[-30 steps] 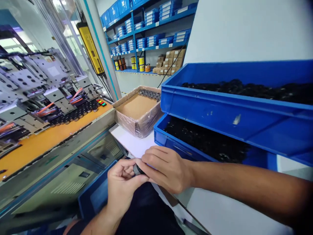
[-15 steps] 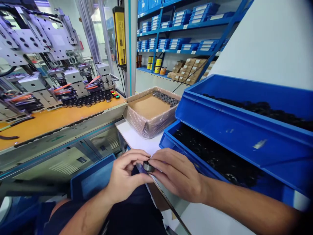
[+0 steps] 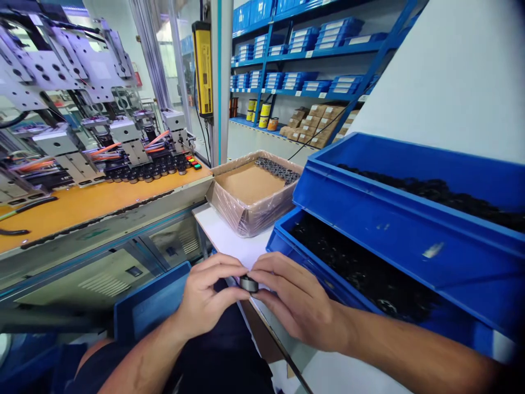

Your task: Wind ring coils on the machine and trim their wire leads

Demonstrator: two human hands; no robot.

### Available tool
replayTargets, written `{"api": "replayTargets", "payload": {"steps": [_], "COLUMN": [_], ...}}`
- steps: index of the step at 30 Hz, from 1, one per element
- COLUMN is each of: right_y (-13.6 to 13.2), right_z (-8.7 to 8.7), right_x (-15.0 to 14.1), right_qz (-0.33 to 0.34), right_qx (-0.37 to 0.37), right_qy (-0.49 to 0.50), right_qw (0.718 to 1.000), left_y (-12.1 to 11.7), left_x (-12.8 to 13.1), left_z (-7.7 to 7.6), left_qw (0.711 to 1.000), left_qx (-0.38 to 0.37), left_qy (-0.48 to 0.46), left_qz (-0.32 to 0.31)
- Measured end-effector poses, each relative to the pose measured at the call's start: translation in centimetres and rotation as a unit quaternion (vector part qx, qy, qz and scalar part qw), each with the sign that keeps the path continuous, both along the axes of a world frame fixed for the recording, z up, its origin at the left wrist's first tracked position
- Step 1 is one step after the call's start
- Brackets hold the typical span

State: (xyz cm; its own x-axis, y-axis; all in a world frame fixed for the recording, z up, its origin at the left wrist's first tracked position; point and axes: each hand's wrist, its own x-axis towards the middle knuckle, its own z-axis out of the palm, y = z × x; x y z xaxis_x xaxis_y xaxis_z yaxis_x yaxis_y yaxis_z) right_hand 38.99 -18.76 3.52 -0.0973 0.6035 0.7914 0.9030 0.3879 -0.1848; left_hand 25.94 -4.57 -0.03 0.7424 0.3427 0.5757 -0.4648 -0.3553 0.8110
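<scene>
Between my two hands is a small round part [image 3: 249, 283], dark on top with a grey metal band around its side. My left hand [image 3: 211, 290] pinches it from the left, thumb below and fingers above. From the right, my right hand [image 3: 293, 295] grips the same part with its fingertips and thumb. The fingers hide some of its top and edges. Both hands are above my lap, by the near edge of the white table [image 3: 229, 243].
A plastic-lined carton [image 3: 246, 213] holds rows of small round parts at its far side. Two stacked blue bins [image 3: 369, 219] with black pieces stand at right. Left is a machine on an orange bench [image 3: 164, 183], with round parts lined up. A blue crate [image 3: 151, 298] sits low left.
The round part has turned a little, so more of its grey side band shows. My left fingers have closed in nearer around it. The view has tilted slightly.
</scene>
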Motion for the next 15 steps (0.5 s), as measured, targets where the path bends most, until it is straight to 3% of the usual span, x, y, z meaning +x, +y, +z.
{"api": "replayTargets", "payload": {"steps": [4,7,9,11,13,15], "right_y": [0.2,-0.1,-0.9,-2.0,-3.2,-4.3], "right_z": [-0.2,-0.6,-0.9,-1.4,-2.5,-4.2], "right_x": [-0.1,2.3,5.6,9.6,13.4,16.0], "right_qz": [-0.012,-0.063,-0.105,-0.146,-0.183,-0.160], "right_qx": [-0.045,-0.069,-0.068,-0.063,-0.082,-0.084], "right_qy": [0.014,-0.054,-0.103,-0.116,-0.105,-0.073], "right_qw": [0.999,0.994,0.987,0.980,0.974,0.981], "left_y": [-0.3,2.3,6.3,11.6,17.0,21.4], "left_x": [0.0,-0.2,-0.7,-1.3,-1.6,-1.5], "left_z": [0.4,1.3,2.6,4.2,5.7,6.7], "left_qw": [0.995,0.976,0.926,0.829,0.795,0.773], "left_qx": [0.084,0.179,0.268,0.323,0.319,0.311], "left_qy": [-0.005,0.017,0.061,0.189,0.239,0.276], "left_qz": [0.044,0.123,0.258,0.417,0.458,0.479]}}
